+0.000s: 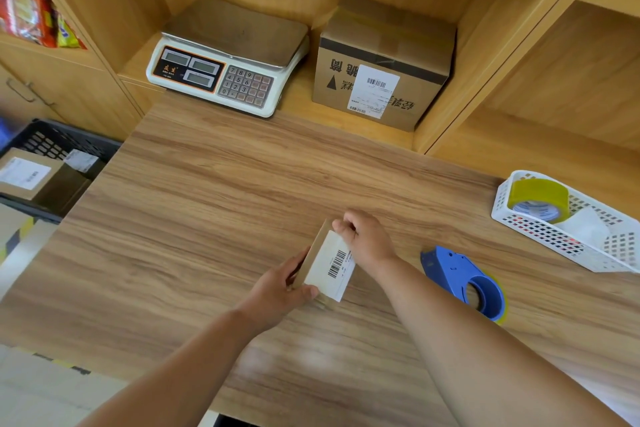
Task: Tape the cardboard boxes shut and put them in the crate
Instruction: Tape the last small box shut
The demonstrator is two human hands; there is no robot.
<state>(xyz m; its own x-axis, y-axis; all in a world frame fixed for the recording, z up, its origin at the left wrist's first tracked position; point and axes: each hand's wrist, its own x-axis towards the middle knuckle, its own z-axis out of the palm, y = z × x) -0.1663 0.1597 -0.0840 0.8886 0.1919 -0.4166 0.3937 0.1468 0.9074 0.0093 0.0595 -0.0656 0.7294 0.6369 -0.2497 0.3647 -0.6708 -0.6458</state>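
Small box [327, 265] in both hands

wooden table [214, 184], shelving [512, 55] — pale floor [31, 388]

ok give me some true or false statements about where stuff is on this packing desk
1. Both the left hand and the right hand hold the small labelled box. True.
2. The blue tape dispenser is in the right hand. False: it lies on the table, to the right of the small labelled box.
3. The black crate already holds boxes. True.
4. The large box stands on the scale. False: it stands beside the scale.
5. The yellow tape roll sits in the white basket. True.
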